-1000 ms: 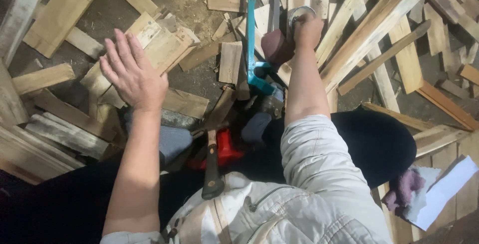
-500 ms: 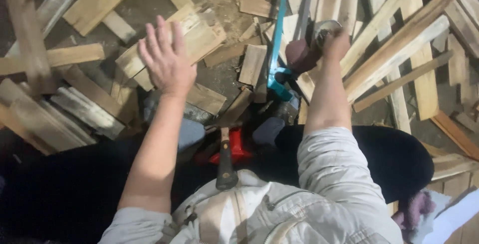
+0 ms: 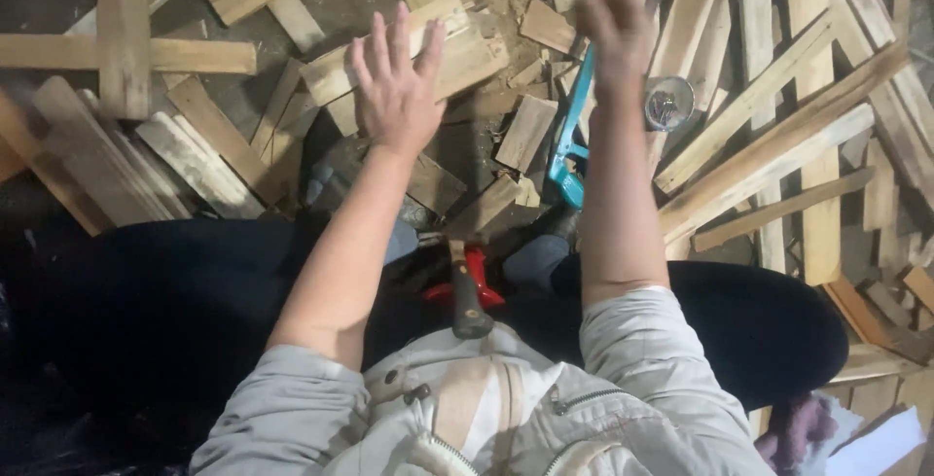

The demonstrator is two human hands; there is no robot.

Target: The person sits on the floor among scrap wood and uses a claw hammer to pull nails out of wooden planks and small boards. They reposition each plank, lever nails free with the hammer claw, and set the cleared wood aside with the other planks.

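The left hand [image 3: 397,82] is spread wide, fingers apart, palm down, holding nothing; it hovers over a short pale wooden block [image 3: 428,53] that lies just beyond and under the fingertips, its long axis running crosswise from lower left to upper right. The right hand [image 3: 611,27] is closed into a fist, blurred, and whether it grips anything cannot be told; the teal hacksaw frame [image 3: 574,136] runs along just to its left, long axis pointing away from the person, its upper end rising past the fist and its lower end near the feet. Just to the right of that wrist sits a small round tin of nails [image 3: 668,102]. Nearer the body than either hand, between the knees, lies a hammer with a dark handle [image 3: 469,293] on something red, its handle pointing back toward the person. Long wooden slats [image 3: 778,145] fan out on the floor to the right of the right arm, and more offcuts [image 3: 195,160] lie to the left of the left arm. The left hand is the nearer one to the block; the right is the nearer one to the saw
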